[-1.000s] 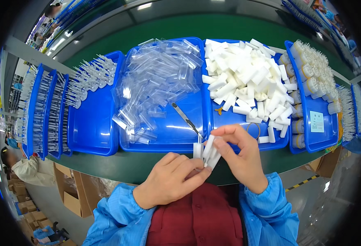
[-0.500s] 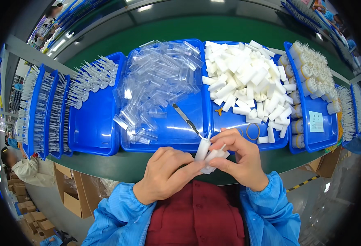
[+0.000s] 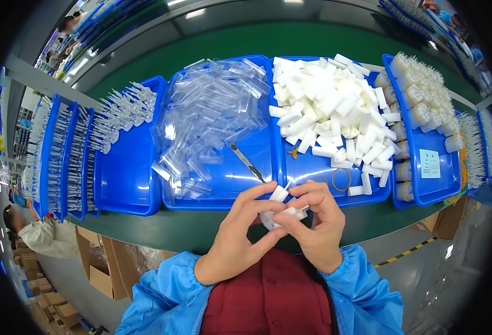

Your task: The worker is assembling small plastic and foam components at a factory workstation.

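1. So, both hands are pulled in close to the chest, above the near edge of the green tabletop (image 3: 201, 229), blue sleeves coming up from below.
2. Left hand (image 3: 237, 234) curls its fingers in a tight grip on a small bunch of short white plastic tubes (image 3: 282, 207).
3. Right hand (image 3: 313, 223) pinches the same bunch from the other side.
4. The tubes look stubby and matte, sitting between the fingertips just in front of the blue plastic bin of clear sleeves (image 3: 218, 123) and the blue bin piled with white tubes (image 3: 335, 117).

A small white rectangular label (image 3: 430, 163) is stuck inside the rightmost blue tray (image 3: 446, 184). Brown cardboard boxes (image 3: 98, 268) are stacked far left of that tray, below the table edge.
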A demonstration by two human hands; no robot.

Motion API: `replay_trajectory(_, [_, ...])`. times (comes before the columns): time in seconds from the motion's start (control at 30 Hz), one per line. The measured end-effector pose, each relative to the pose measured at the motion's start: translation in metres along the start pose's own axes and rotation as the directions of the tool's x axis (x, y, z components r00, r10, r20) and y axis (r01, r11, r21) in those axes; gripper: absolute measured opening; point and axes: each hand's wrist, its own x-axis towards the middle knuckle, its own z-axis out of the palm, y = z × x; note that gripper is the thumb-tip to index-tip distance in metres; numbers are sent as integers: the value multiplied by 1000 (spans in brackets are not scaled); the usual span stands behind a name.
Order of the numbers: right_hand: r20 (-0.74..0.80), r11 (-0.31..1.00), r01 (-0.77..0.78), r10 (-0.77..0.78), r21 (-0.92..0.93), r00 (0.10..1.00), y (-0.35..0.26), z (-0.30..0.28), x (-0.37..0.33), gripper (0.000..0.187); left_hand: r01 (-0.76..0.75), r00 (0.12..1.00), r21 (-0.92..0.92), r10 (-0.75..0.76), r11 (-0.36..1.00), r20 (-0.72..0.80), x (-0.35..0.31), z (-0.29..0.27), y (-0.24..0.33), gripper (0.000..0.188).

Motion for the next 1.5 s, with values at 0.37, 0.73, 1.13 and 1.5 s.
replay_trajectory(0.37, [223,966,112,-59,-233,973,-16,-6,25,24,-28,993,86,38,996,-111,-16,-24,-11,38])
replay_trajectory(0.73, [499,833,470,-287,-291,818,-12,45,71,22,-59,805,89,100,994,-585,-50,-67,-40,32])
replay_trajectory(1.13, [714,195,762,-267,-618,647,7,110,79,36,-156,709,38,138,987,-691,-57,-88,-56,35])
replay_trajectory(1.5, [170,961,-246,223,128,960,-50,33,67,29,-53,943,-135,5,989,-332,-35,-48,-21,31])
